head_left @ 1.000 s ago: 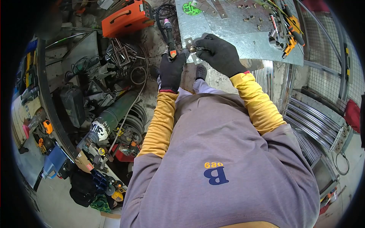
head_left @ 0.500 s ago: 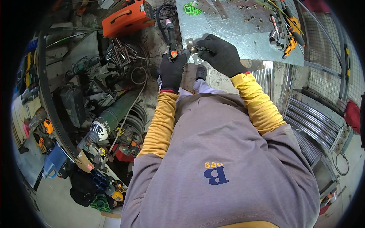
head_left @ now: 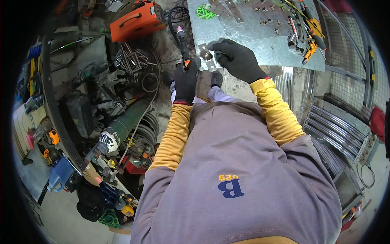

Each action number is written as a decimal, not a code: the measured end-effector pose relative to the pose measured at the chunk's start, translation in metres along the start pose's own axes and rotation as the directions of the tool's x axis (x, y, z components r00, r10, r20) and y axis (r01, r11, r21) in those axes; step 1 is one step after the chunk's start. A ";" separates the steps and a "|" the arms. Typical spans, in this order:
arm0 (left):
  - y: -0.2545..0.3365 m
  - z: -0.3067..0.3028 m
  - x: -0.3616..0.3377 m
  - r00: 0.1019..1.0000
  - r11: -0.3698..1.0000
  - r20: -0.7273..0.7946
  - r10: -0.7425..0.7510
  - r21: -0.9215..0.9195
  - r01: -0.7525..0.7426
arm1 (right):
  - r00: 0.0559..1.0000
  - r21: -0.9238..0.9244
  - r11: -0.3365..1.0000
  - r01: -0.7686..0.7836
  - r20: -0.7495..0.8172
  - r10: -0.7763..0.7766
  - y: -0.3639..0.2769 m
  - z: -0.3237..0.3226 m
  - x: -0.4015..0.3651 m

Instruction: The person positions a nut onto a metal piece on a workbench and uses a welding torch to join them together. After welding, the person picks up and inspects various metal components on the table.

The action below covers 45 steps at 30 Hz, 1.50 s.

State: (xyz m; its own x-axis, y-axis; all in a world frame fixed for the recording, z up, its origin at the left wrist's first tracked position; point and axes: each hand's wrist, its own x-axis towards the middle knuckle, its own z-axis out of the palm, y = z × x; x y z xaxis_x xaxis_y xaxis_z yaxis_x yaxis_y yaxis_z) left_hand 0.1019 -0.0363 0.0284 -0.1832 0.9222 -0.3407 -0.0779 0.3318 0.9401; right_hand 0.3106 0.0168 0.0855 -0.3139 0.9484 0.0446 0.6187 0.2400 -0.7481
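My left hand (head_left: 186,83), in a black glove, is closed around the handle of a TIG welding torch (head_left: 183,45), whose pink nozzle points away from me. At the near left corner of the metal-topped table (head_left: 252,44) lies a flat metal strip (head_left: 211,65) with holes. On its middle sits a small round metal piece (head_left: 208,56). Just right of it is my right hand (head_left: 239,61), also gloved in black. Its fingers are bent, with thumb and forefinger apart and nothing visible between them.
An orange welding machine (head_left: 138,21) stands beyond the torch at the left. Clamps and yellow-orange tools (head_left: 312,46) lie at the table's right side, small metal pieces (head_left: 268,19) farther back. A green gas cylinder (head_left: 128,122) and shiny metal tubes (head_left: 335,128) flank me.
My right hand has drawn slightly right, off the round piece, and its fingers have parted. My left hand and the torch have lowered a little toward me.
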 end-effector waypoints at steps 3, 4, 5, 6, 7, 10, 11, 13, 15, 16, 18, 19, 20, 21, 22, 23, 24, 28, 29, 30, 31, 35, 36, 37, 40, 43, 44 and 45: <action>-0.013 -0.007 0.003 1.000 1.000 0.024 -0.019 0.015 0.019 | 1.000 0.006 1.000 0.010 -0.017 -0.010 0.002 0.000 0.002; -0.016 -0.009 0.003 0.999 1.000 0.028 -0.018 0.019 0.018 | 1.000 0.008 1.000 0.008 -0.021 -0.008 0.005 0.002 0.002; -0.018 -0.012 0.003 0.997 0.992 0.030 0.072 0.106 -0.074 | 0.999 0.033 0.999 0.018 -0.044 -0.017 0.008 0.005 0.001; -0.017 -0.012 0.003 0.986 0.967 0.041 0.163 0.190 -0.167 | 0.997 0.057 0.998 0.030 -0.068 -0.026 0.007 0.005 0.002; -0.014 -0.011 0.006 0.984 0.965 0.054 0.171 0.193 -0.178 | 0.996 0.056 0.998 0.029 -0.084 -0.024 0.007 0.002 0.002; -0.008 -0.012 0.006 0.999 0.993 0.028 -0.019 0.121 0.015 | 1.000 0.055 0.998 -0.003 -0.023 0.004 0.005 0.000 0.001; -0.006 -0.012 0.007 0.999 0.992 0.031 -0.016 0.124 0.012 | 1.000 0.057 0.998 -0.003 -0.029 0.005 0.005 0.000 0.001; -0.006 -0.013 0.007 0.993 0.992 0.045 -0.114 0.062 0.111 | 1.000 0.047 0.999 -0.005 -0.012 0.006 0.004 -0.001 0.001; -0.006 -0.011 0.008 0.994 0.994 0.040 -0.100 0.052 0.098 | 1.000 0.035 0.999 -0.015 0.000 0.015 0.004 -0.002 0.002; -0.006 -0.011 0.008 0.996 0.996 0.032 -0.087 0.040 0.086 | 1.000 0.022 1.000 -0.023 0.015 0.023 0.004 -0.002 0.002; -0.005 -0.010 0.009 0.995 0.995 0.038 -0.097 0.011 0.097 | 0.999 0.033 0.999 -0.025 0.024 0.024 0.004 -0.003 0.002; -0.004 -0.010 0.008 0.993 0.994 0.044 -0.108 -0.019 0.109 | 0.999 0.042 0.999 -0.028 0.034 0.026 0.004 -0.003 0.002; -0.003 -0.010 0.008 0.993 0.994 0.042 -0.109 -0.019 0.110 | 0.999 0.044 0.999 -0.027 0.036 0.025 0.003 -0.003 0.001; -0.002 -0.009 0.007 0.994 0.995 0.043 -0.097 -0.020 0.098 | 0.999 0.042 0.999 -0.025 0.031 0.024 0.003 -0.003 0.001; 0.000 -0.008 0.006 0.996 0.996 0.042 -0.085 -0.023 0.086 | 0.999 0.040 0.999 -0.021 0.027 0.020 0.002 -0.003 0.001; 0.002 -0.008 0.005 0.996 0.996 0.032 -0.085 -0.025 0.086 | 0.999 0.043 0.999 -0.015 0.034 0.014 0.000 -0.003 0.001; 0.001 -0.008 0.007 0.995 0.995 0.039 -0.094 -0.013 0.095 | 0.999 0.068 0.997 -0.024 0.044 0.021 -0.001 -0.004 0.001; 0.000 -0.006 0.006 0.995 0.996 0.043 -0.093 -0.002 0.093 | 0.998 0.052 0.998 -0.034 0.048 0.031 -0.007 -0.006 0.001; 0.000 -0.005 0.006 0.995 0.996 0.037 -0.092 -0.006 0.093 | 0.998 0.051 0.998 -0.029 0.053 0.026 -0.009 -0.005 0.001; -0.002 -0.004 0.006 0.995 0.996 0.032 -0.094 0.014 0.093 | 0.999 0.032 0.999 -0.030 0.041 0.029 -0.010 -0.005 0.000; -0.004 -0.004 0.006 0.995 0.995 0.028 -0.095 0.033 0.094 | 0.999 0.012 0.999 -0.032 0.028 0.032 -0.012 -0.005 0.001; -0.003 0.000 0.004 0.997 0.993 0.017 -0.069 -0.092 0.070 | 0.997 -0.013 0.998 -0.066 0.046 0.067 -0.015 -0.003 0.001; -0.001 0.000 0.003 0.997 0.995 0.024 -0.077 -0.064 0.078 | 0.997 -0.005 0.998 -0.062 0.036 0.062 -0.015 -0.002 0.001; 0.002 0.001 0.002 0.996 0.996 0.031 -0.085 -0.036 0.086 | 0.998 0.003 0.998 -0.057 0.025 0.057 -0.015 -0.002 0.001; -0.001 0.002 0.004 0.998 0.997 -0.002 -0.070 -0.014 0.070 | 0.999 0.013 0.999 -0.052 0.009 0.052 -0.014 -0.001 0.000; -0.003 0.002 0.004 0.998 0.998 -0.014 -0.062 -0.002 0.062 | 0.999 -0.003 0.999 -0.039 -0.010 0.039 -0.012 0.001 0.000; -0.004 0.002 0.005 0.998 0.998 -0.016 -0.061 -0.004 0.061 | 0.999 -0.005 0.999 -0.037 -0.009 0.037 -0.012 0.002 0.000; -0.005 0.002 0.005 0.998 0.998 -0.015 -0.058 -0.001 0.058 | 0.999 -0.022 0.999 -0.032 -0.011 0.032 -0.012 0.002 0.001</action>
State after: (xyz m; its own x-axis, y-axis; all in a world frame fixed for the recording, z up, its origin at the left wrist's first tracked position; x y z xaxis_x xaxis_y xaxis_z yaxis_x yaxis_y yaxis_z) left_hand 0.1031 -0.0330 0.0224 -0.1935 0.8983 -0.3945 -0.0892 0.3843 0.9189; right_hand 0.3019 0.0142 0.0930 -0.2863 0.9577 0.0277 0.6439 0.2138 -0.7346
